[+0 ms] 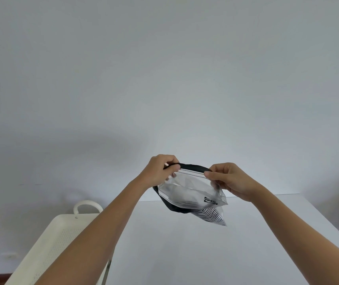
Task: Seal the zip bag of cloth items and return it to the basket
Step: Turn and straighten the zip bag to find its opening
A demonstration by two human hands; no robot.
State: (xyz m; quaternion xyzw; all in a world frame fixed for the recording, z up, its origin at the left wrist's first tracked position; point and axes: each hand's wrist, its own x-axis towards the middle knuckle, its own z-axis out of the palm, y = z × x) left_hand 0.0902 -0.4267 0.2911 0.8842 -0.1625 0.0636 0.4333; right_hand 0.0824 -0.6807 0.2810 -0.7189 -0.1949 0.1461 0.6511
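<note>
1. The zip bag (193, 192) is held in the air above the far part of the white worktop (185, 254), in front of a plain pale wall (164, 68); it touches neither.
2. The left hand (160, 171) has its grip closed on the bag's top edge at the left end, thumb on the near side and fingers curled over the far side.
3. The right hand (232, 179) has its grip closed on the same top edge at the right end, thumb and forefinger pinching the zip strip (191, 173).
4. The zip strip runs nearly level between the two grips, and the body of the bag hangs below and slightly toward the person from that line.
5. Whether the strip is pressed fully shut along its length cannot be told.
6. Through the clear plastic show cloth items: a pale folded piece (177, 194), a dark band (193, 167) that arcs up behind the top edge between the hands, and a black-and-white striped piece (211, 214) at the bag's lower right corner.
7. A small black label (210, 200) sits on the bag's front, below the right-hand grip.
8. The cream perforated basket (57, 243) with a loop handle (87, 205) stands at the lower left, beside the worktop's edge and well apart from the bag; the left forearm crosses in front of it.
</note>
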